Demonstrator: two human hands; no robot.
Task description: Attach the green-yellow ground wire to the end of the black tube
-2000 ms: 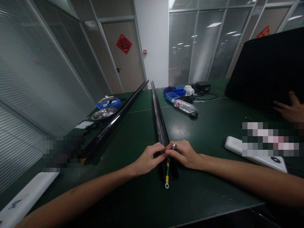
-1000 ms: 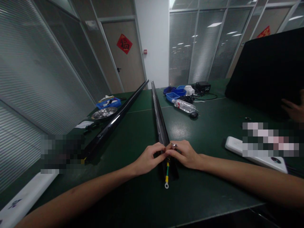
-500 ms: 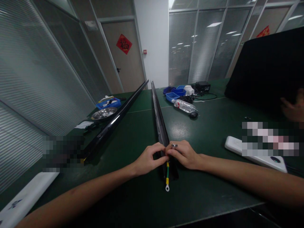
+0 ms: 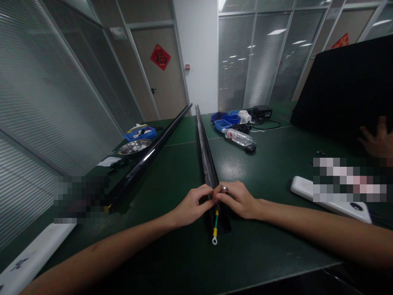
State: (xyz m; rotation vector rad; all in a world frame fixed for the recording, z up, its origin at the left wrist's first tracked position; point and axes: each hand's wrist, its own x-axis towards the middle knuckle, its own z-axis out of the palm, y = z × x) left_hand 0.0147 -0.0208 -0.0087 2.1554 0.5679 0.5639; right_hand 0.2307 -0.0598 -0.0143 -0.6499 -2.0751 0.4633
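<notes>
A long black metal channel (image 4: 209, 159) runs away from me across the green table (image 4: 260, 250). Over its near end, the fingertips of my left hand (image 4: 192, 206) and my right hand (image 4: 238, 199) meet in a pinch. Whatever small piece lies between them is hidden. My right hand wears a silver ring. Just below the fingertips hangs a short green wire (image 4: 216, 222) with yellow sleeves. A bare ring terminal shows at its near end, while its upper end disappears at my fingers.
A second black rail (image 4: 147, 157) lies to the left, near a metal bowl (image 4: 135, 146) and blue tray (image 4: 141, 134). Beyond are blue bins (image 4: 227, 119) and a plastic bottle (image 4: 238, 137). White devices (image 4: 333, 202) flank me; another person's hand (image 4: 379, 139) is at right.
The wire's ring-terminal end has swung slightly left and up. My hands keep their pinch, with only a small shift of the right fingers. The other person's hand at right has spread and moved left.
</notes>
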